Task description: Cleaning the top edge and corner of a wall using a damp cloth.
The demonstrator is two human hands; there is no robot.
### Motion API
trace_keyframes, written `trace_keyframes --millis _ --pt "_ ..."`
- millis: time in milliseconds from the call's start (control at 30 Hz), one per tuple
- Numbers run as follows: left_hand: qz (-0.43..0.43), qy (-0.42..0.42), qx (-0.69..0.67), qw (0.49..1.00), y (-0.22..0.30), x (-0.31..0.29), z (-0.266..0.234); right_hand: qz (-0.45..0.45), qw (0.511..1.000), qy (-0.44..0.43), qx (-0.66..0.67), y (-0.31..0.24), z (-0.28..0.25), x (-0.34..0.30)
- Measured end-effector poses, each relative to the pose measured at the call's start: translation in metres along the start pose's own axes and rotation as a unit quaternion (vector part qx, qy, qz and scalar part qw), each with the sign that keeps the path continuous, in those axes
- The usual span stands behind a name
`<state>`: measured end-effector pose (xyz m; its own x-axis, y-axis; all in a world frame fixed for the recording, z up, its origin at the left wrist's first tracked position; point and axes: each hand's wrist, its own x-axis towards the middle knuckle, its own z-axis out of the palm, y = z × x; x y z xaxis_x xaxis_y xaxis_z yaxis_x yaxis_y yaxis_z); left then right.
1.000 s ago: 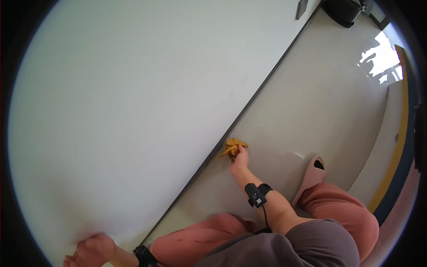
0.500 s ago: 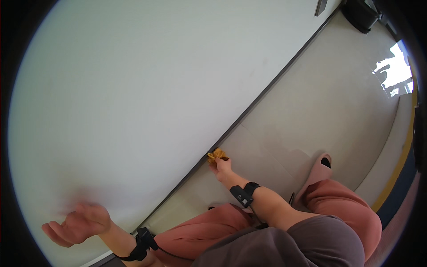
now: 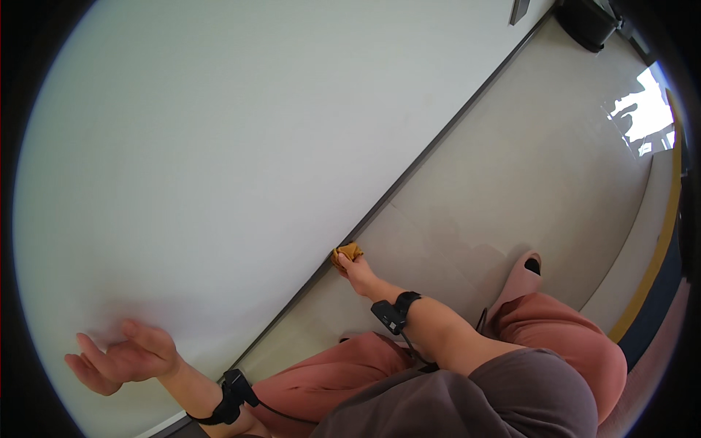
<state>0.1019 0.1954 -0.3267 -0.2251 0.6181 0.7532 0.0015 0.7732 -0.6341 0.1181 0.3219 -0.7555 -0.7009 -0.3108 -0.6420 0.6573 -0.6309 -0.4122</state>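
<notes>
A crumpled mustard-yellow cloth (image 3: 348, 252) is pressed against the dark baseboard (image 3: 387, 197) at the foot of a white wall (image 3: 241, 146). My right hand (image 3: 356, 273) is closed round the cloth, with its thumb lying over it; the other fingers are partly hidden. At the lower left, my left hand (image 3: 139, 355) is held up close to the wall, palm turned up. Its fingers are loosely curled and apart, with nothing in them. Whether its back touches the wall I cannot tell.
Pale glossy floor tiles (image 3: 504, 168) run along the wall. A black bin-like object (image 3: 586, 25) stands at the far right corner. One pink slipper (image 3: 520, 276) is on the floor by my leg. A sofa-like edge with a yellow band (image 3: 653, 270) curves along the right.
My right hand has shifted slightly left along the baseboard with the cloth, which now looks more bunched. My left hand's fingers have spread a little.
</notes>
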Motion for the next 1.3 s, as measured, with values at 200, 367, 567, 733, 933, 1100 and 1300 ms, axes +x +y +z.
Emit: trace_keyframes --millis 200,367,567,733,933,1100,1300 --pt "-0.011 -0.013 0.012 1.0 0.008 -0.007 -0.014 -0.06 0.994 0.078 0.053 0.016 0.01 0.016" --pt "-0.006 -0.017 -0.02 1.0 -0.003 -0.018 -0.011 -0.166 0.973 0.162 -0.01 0.019 0.006 0.029" --pt "0.012 -0.017 -0.033 0.999 -0.032 -0.026 -0.007 -0.175 0.942 0.262 -0.121 0.016 0.003 0.032" --pt "-0.006 -0.026 -0.043 0.999 -0.048 -0.024 -0.001 -0.244 0.939 0.221 -0.103 -0.007 -0.01 0.024" --pt "-0.008 -0.045 -0.032 0.998 -0.066 -0.018 0.002 -0.278 0.897 0.298 -0.172 -0.057 0.001 0.01" --pt "0.019 -0.056 0.0 0.998 -0.085 -0.014 0.004 -0.313 0.865 0.346 -0.186 -0.073 0.006 0.009" --pt "0.004 -0.035 0.026 0.999 -0.097 -0.041 -0.024 -0.331 0.856 0.362 -0.166 -0.093 0.003 0.013"
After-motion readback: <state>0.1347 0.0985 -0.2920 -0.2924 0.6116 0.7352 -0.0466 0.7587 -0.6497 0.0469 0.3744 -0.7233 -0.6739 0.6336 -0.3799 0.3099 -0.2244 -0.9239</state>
